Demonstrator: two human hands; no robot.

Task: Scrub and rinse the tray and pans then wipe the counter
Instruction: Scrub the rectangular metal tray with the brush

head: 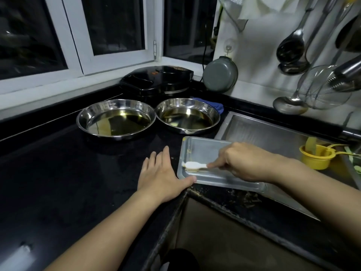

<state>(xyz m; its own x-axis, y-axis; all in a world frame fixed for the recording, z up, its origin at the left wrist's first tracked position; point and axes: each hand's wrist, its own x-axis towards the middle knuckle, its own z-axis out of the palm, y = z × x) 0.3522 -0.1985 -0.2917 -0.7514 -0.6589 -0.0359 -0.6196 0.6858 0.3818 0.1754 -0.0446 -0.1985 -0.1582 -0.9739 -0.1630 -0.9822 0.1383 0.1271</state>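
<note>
1. The tray (203, 151) lay flat at the corner where the counter (78, 173) met the sink (224, 231), its long axis running from the left hand's side toward the right, its near edge overhanging the sink basin.
2. On the tray's near-left part rested the white head of a small brush (193, 165), bristles down, with yellowish residue beneath it; its handle ran rightward into the right hand (246, 163).
3. The right hand's fingers were clamped around the brush handle, the forefinger stretched along it toward the head. This hand was over the tray itself and did the scrubbing.
4. The left hand (162, 178) lay flat on the counter just left of the tray, fingers straight and together, thumb pressed against the tray's near-left corner. I judged it was bracing the tray against the brush strokes.
5. The relation that mattered: the dirty strip ran along the tray's left and near edges, directly under the brush head, so strokes along the tray's long axis would push toward the bracing thumb.
6. Beyond the tray, farther from the sink, two round steel pans sat side by side: the left pan (116, 119) and the right pan (187, 115), both holding oily liquid and apparently not yet scrubbed.
7. Behind the right pan lay a blue cloth (214, 105).
</note>
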